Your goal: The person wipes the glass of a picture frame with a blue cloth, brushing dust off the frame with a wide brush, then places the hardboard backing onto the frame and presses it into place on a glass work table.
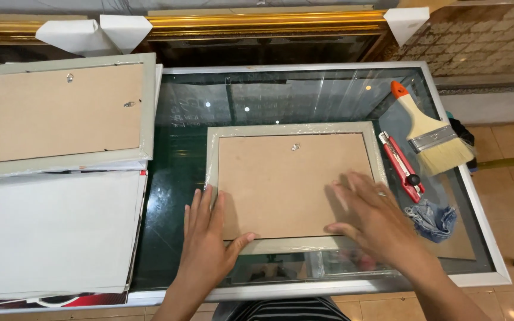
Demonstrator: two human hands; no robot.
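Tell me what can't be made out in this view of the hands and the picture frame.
Head view:
- Front of the frame: it lies face down, only the brown backing shows.
- Lower right corner of the frame: covered by the right hand.
- Right hand fingertips: blurred.
- Left hand: its wrist is cut off by the bottom edge.
- Second frame: left edge cut off.

Frame [295, 185]: matt brown fibreboard back, pale moulding under glossy clear wrap. Tabletop [269, 95]: glossy glass, brushed metal rim. Brush [429, 132]: wood handle, metal ferrule, straw bristles. Knife [401, 166]: red plastic. Rag [432, 217]: frayed denim cloth. Left sheet [55, 229]: matt white paper.
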